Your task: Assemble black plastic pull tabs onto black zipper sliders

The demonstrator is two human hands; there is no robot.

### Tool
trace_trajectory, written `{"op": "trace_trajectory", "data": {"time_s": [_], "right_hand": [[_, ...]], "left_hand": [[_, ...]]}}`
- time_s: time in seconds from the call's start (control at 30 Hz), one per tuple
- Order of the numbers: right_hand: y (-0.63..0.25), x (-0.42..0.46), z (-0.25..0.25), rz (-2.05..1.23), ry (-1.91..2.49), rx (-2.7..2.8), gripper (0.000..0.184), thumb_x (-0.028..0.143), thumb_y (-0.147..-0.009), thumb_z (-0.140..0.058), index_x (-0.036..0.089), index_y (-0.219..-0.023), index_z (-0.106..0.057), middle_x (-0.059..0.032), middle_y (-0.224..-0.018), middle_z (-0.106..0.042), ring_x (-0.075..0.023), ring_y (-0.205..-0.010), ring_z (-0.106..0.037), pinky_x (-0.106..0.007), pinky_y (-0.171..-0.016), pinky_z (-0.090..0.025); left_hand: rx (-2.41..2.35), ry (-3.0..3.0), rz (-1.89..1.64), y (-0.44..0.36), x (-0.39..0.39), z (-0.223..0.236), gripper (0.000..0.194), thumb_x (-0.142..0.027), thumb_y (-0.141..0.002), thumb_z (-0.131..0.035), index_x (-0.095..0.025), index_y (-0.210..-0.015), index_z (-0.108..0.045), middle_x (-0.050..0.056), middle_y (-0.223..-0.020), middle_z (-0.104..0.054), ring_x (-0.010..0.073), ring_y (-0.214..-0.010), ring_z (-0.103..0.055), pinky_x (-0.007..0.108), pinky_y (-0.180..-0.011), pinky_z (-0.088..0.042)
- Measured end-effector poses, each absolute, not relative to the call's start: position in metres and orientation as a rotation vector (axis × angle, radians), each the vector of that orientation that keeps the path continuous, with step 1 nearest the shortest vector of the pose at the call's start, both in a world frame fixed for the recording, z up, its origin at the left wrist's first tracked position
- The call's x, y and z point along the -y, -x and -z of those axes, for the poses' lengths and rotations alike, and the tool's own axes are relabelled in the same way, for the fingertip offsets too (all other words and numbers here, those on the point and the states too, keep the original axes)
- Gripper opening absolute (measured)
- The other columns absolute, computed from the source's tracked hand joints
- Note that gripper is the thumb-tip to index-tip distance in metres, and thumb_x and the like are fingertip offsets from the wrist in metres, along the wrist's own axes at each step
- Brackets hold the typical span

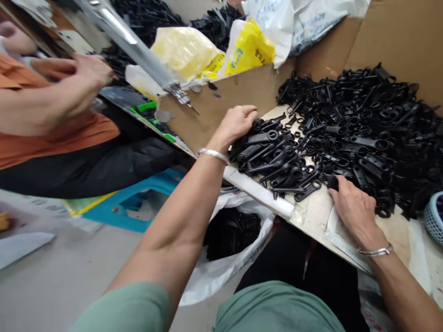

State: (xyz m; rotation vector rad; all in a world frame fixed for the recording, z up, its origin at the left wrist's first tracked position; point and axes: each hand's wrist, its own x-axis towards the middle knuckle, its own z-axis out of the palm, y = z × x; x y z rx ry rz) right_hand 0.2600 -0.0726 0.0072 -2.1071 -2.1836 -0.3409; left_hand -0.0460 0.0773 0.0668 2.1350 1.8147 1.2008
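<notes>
A large heap of black plastic parts [353, 120], many shaped like levers with a ring at one end, covers the worktable [313, 210]. At the left end, a smaller pile of these lever parts [273, 152] lies near the table edge. My left hand [238, 122] is at the far left side of this pile, its fingers bent and closed; whatever they hold is hidden. Lower right, my right hand [355, 205] sits at the near edge of the heap, with thumb and fingers closed on a black plastic part [332, 182], partly covered by the fingers.
Cardboard walls [398, 41] stand behind the heap. A white sack [266, 230] of black parts is below the table edge. A grey metal tool arm [128, 41] slants in at upper left. A co-worker in orange [100, 138] sits left. A blue basket [434, 219] is far right.
</notes>
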Motion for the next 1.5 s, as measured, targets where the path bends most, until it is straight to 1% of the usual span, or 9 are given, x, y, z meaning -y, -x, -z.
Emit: {"op": "trace_trajectory", "data": {"time_s": [0.13, 0.23, 0.43, 0.6, 0.7, 0.8, 1.03, 1.33, 1.5], "right_hand": [[-0.269, 0.079, -0.003, 0.225, 2.028, 1.969, 0.027, 0.024, -0.096, -0.051, 0.017, -0.121, -0.060, -0.0085, -0.099, -0.075, -0.0253, -0.082, -0.070, -0.033, -0.064, -0.046], [-0.266, 0.090, 0.003, 0.112, 1.934, 1.993, 0.027, 0.026, -0.096, -0.054, 0.016, -0.121, -0.061, -0.0125, -0.109, -0.072, -0.0268, -0.094, -0.068, -0.035, -0.075, -0.049], [-0.261, 0.101, 0.010, -0.167, 1.806, 2.023, 0.014, 0.015, -0.090, -0.059, 0.018, -0.099, -0.070, -0.0121, -0.102, -0.072, -0.0270, -0.099, -0.065, -0.037, -0.084, -0.051], [-0.276, 0.123, 0.012, -0.290, 1.793, 1.738, 0.024, 0.027, -0.096, -0.051, 0.014, -0.103, -0.070, -0.0110, -0.098, -0.074, -0.0205, -0.080, -0.070, -0.033, -0.075, -0.057], [-0.272, 0.150, 0.012, -0.755, 1.630, 1.544, 0.031, 0.038, -0.095, -0.052, 0.014, -0.103, -0.070, -0.0055, -0.079, -0.074, -0.0177, -0.060, -0.068, -0.030, -0.059, -0.058], [-0.275, 0.167, 0.008, -1.037, 1.464, 1.581, 0.027, 0.039, -0.093, -0.056, 0.019, -0.091, -0.074, -0.0024, -0.075, -0.072, -0.0181, -0.066, -0.068, -0.031, -0.065, -0.058], [-0.317, 0.138, 0.001, 0.048, 1.869, 1.913, 0.026, 0.027, -0.097, -0.050, 0.018, -0.113, -0.068, -0.0142, -0.120, -0.065, -0.0282, -0.108, -0.062, -0.044, -0.090, -0.054], [-0.322, 0.128, -0.001, -0.070, 1.929, 2.195, 0.028, 0.016, -0.097, -0.040, 0.019, -0.115, -0.061, -0.0112, -0.123, -0.060, -0.0239, -0.109, -0.059, -0.036, -0.087, -0.051], [-0.337, 0.126, -0.012, -0.090, 1.897, 2.308, 0.030, 0.016, -0.094, -0.049, 0.020, -0.121, -0.062, -0.0099, -0.110, -0.063, -0.0231, -0.094, -0.063, -0.035, -0.079, -0.052]], "left_hand": [[-1.721, -2.283, -1.406, 0.001, -0.014, -0.067, 0.032, -0.028, -0.099, -0.045, -0.011, -0.117, -0.065, 0.007, -0.109, -0.074, 0.0195, -0.101, -0.066, 0.039, -0.096, -0.050], [-1.322, -2.512, -1.328, -0.045, 0.035, -0.038, 0.026, -0.028, -0.097, -0.051, -0.015, -0.113, -0.067, 0.007, -0.116, -0.074, 0.0187, -0.107, -0.068, 0.034, -0.096, -0.053], [-1.082, -2.690, -1.138, -0.095, 0.075, 0.025, 0.028, -0.010, -0.095, -0.045, -0.010, -0.113, -0.066, 0.015, -0.121, -0.071, 0.0274, -0.124, -0.061, 0.052, -0.112, -0.043], [-1.077, -2.072, -1.275, -0.100, 0.097, 0.024, 0.026, -0.023, -0.096, -0.052, -0.014, -0.115, -0.067, 0.012, -0.122, -0.071, 0.0244, -0.121, -0.064, 0.044, -0.110, -0.048], [-0.976, -1.456, -1.165, -0.115, 0.116, 0.018, 0.034, -0.033, -0.090, -0.061, -0.016, -0.119, -0.064, 0.012, -0.124, -0.070, 0.0248, -0.116, -0.066, 0.038, -0.099, -0.055], [-0.775, -1.019, -1.034, -0.132, 0.124, 0.014, 0.033, -0.036, -0.087, -0.065, -0.015, -0.112, -0.063, 0.011, -0.110, -0.075, 0.0231, -0.103, -0.071, 0.034, -0.090, -0.057], [-0.730, -0.862, -0.981, -0.136, 0.121, 0.009, 0.033, -0.035, -0.080, -0.072, -0.013, -0.102, -0.064, 0.013, -0.101, -0.073, 0.0122, -0.064, -0.063, 0.022, -0.052, -0.044], [-0.700, -0.701, -0.778, -0.129, 0.125, 0.005, 0.035, -0.020, -0.074, -0.075, -0.019, -0.109, -0.069, 0.011, -0.130, -0.064, 0.0237, -0.112, -0.063, 0.030, -0.084, -0.051], [-0.637, -0.593, -0.838, -0.138, 0.125, 0.007, 0.036, -0.016, -0.067, -0.079, -0.018, -0.102, -0.071, 0.010, -0.126, -0.064, 0.0292, -0.124, -0.058, 0.035, -0.093, -0.049]]}}
